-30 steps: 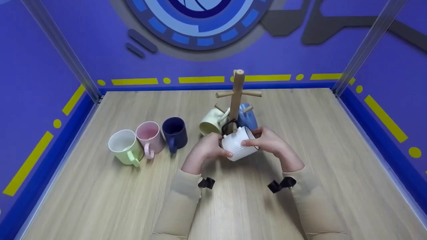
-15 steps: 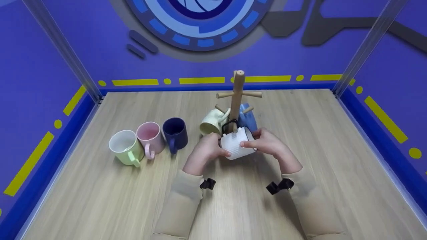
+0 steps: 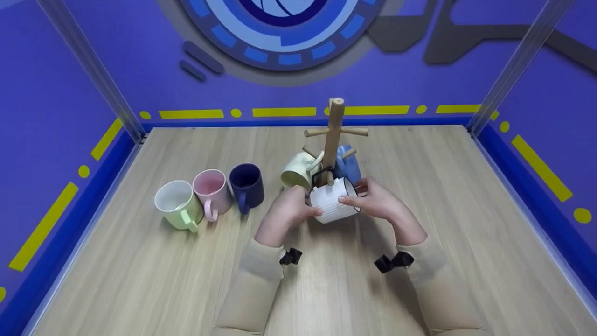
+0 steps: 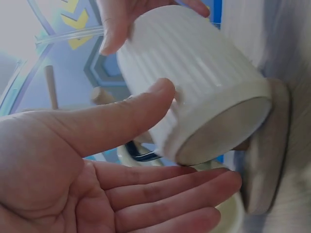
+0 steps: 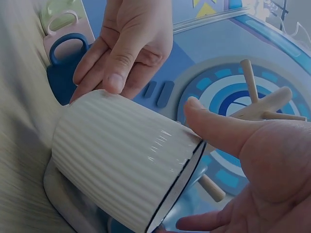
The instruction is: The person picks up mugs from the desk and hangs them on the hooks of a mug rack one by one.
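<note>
A ribbed white mug (image 3: 333, 204) with a black rim and black handle (image 3: 318, 173) lies tilted sideways at a low front peg (image 3: 330, 179) of the wooden mug tree (image 3: 333, 123). The handle's loop appears to be around that peg. My left hand (image 3: 287, 208) holds the mug near its base, thumb on the ribbed wall and fingers by the bottom. At the rim end, my right hand (image 3: 378, 200) grips it with the thumb on the outer wall; its fingers are partly hidden behind. A cream mug (image 3: 295, 171) and a blue mug (image 3: 350, 164) hang on the tree behind.
Left of the tree, a green mug (image 3: 179, 205), a pink mug (image 3: 213, 191) and a navy mug (image 3: 247, 186) stand upright in a row on the wooden table (image 3: 154, 280). Upper pegs (image 3: 357, 132) of the tree stick out sideways. Blue patterned walls (image 3: 261, 93) enclose the table.
Both hands keep hold of the white mug. It has shifted very slightly, and the peg's tip shows a little more above it. The other mugs stay in place.
</note>
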Demonstrator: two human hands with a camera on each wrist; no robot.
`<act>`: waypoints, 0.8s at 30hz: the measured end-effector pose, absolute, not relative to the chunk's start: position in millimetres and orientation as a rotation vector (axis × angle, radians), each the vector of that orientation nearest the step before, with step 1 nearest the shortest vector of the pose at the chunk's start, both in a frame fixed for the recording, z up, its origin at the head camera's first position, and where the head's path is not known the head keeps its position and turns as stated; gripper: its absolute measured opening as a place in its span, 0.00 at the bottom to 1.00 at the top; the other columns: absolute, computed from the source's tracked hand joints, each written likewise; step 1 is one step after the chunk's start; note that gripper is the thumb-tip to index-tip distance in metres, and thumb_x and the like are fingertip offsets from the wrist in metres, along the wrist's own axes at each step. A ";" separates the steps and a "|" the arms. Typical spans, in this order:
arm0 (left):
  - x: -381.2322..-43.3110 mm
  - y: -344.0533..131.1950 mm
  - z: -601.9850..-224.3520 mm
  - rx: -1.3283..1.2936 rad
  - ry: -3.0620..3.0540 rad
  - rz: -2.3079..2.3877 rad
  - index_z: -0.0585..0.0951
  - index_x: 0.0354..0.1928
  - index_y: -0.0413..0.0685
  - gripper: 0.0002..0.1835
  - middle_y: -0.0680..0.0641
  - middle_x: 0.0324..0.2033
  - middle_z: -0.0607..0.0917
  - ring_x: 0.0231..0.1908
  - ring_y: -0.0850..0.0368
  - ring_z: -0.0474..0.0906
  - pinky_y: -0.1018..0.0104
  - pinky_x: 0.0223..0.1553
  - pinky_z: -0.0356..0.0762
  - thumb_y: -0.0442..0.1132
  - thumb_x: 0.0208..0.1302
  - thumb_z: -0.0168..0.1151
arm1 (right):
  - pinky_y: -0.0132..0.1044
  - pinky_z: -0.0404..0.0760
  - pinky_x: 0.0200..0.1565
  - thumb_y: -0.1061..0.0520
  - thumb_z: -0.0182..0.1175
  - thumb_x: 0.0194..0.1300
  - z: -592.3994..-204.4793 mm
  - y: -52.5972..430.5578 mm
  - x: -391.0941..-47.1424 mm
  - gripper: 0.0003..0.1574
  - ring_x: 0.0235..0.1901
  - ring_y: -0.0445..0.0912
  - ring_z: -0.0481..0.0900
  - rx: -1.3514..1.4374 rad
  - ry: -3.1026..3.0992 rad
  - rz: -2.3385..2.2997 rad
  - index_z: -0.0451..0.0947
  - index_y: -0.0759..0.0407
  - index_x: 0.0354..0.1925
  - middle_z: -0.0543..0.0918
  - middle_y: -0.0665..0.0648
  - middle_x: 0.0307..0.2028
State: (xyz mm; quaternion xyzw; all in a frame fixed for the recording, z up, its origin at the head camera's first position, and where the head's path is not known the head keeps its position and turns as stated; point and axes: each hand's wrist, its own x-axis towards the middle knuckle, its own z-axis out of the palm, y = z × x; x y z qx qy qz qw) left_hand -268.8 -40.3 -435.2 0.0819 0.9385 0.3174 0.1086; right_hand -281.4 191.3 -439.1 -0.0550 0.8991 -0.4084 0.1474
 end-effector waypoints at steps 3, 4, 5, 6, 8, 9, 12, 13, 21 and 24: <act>-267.8 -41.7 -430.1 0.211 2.753 0.951 0.87 0.39 0.40 0.15 0.54 0.24 0.75 0.27 0.57 0.69 0.65 0.30 0.67 0.45 0.59 0.77 | 0.57 0.78 0.65 0.43 0.67 0.68 -436.4 191.8 -279.9 0.56 0.65 0.67 0.75 -0.161 2.585 -1.206 0.54 0.77 0.73 0.72 0.78 0.66; -267.7 -42.3 -428.6 0.203 2.752 0.952 0.87 0.39 0.41 0.15 0.54 0.23 0.75 0.27 0.57 0.69 0.64 0.30 0.66 0.46 0.60 0.76 | 0.58 0.78 0.65 0.42 0.67 0.68 -435.1 191.7 -279.3 0.57 0.65 0.68 0.75 -0.163 2.586 -1.208 0.52 0.77 0.74 0.72 0.78 0.67; -267.6 -43.3 -427.2 0.198 2.755 0.951 0.87 0.39 0.41 0.15 0.53 0.24 0.75 0.27 0.57 0.70 0.64 0.30 0.66 0.47 0.62 0.75 | 0.58 0.78 0.65 0.42 0.67 0.68 -434.1 191.4 -278.8 0.58 0.66 0.68 0.74 -0.161 2.592 -1.205 0.51 0.76 0.75 0.71 0.77 0.67; -267.4 -44.6 -426.1 0.188 2.761 0.959 0.87 0.42 0.41 0.16 0.53 0.26 0.78 0.29 0.56 0.72 0.63 0.32 0.69 0.48 0.63 0.73 | 0.59 0.77 0.65 0.41 0.67 0.68 -433.0 191.3 -278.2 0.59 0.66 0.68 0.73 -0.154 2.605 -1.193 0.50 0.75 0.76 0.71 0.77 0.68; -266.3 -48.5 -425.1 0.157 2.771 0.997 0.86 0.48 0.41 0.19 0.50 0.33 0.85 0.34 0.55 0.78 0.61 0.38 0.76 0.50 0.66 0.70 | 0.60 0.77 0.65 0.40 0.67 0.69 -429.9 191.0 -276.0 0.60 0.67 0.69 0.72 -0.137 2.640 -1.169 0.49 0.74 0.77 0.70 0.77 0.69; -265.2 -51.4 -424.9 0.140 2.781 1.017 0.85 0.51 0.41 0.20 0.48 0.37 0.88 0.38 0.53 0.81 0.58 0.42 0.79 0.50 0.68 0.69 | 0.60 0.76 0.66 0.40 0.66 0.69 -428.1 190.8 -274.4 0.60 0.68 0.70 0.72 -0.130 2.661 -1.160 0.49 0.74 0.77 0.69 0.77 0.69; -259.9 -65.7 -424.8 0.099 2.876 1.055 0.85 0.55 0.42 0.21 0.43 0.48 0.90 0.48 0.48 0.86 0.52 0.52 0.83 0.49 0.70 0.67 | 0.62 0.74 0.67 0.41 0.65 0.71 -422.8 188.9 -269.8 0.56 0.68 0.70 0.70 -0.125 2.747 -1.160 0.50 0.74 0.77 0.68 0.77 0.70; -257.4 -71.6 -425.1 0.077 2.929 1.046 0.85 0.54 0.42 0.20 0.43 0.47 0.91 0.48 0.47 0.87 0.50 0.52 0.83 0.49 0.70 0.66 | 0.62 0.73 0.68 0.43 0.64 0.72 -421.1 187.8 -268.1 0.55 0.69 0.70 0.70 -0.134 2.778 -1.172 0.51 0.74 0.76 0.68 0.77 0.70; -238.3 -120.1 -430.2 -0.168 3.343 0.729 0.83 0.43 0.31 0.22 0.31 0.40 0.88 0.43 0.33 0.86 0.40 0.45 0.82 0.47 0.63 0.72 | 0.61 0.68 0.72 0.52 0.64 0.72 -416.1 174.6 -261.7 0.38 0.70 0.63 0.69 -0.285 3.033 -1.361 0.65 0.67 0.71 0.73 0.68 0.68; -237.2 -132.4 -434.2 -0.221 3.321 0.596 0.85 0.42 0.29 0.24 0.30 0.40 0.89 0.42 0.33 0.87 0.40 0.45 0.79 0.49 0.61 0.73 | 0.60 0.73 0.69 0.55 0.66 0.71 -412.6 166.6 -261.5 0.32 0.67 0.61 0.74 -0.470 3.091 -1.487 0.72 0.66 0.67 0.77 0.67 0.64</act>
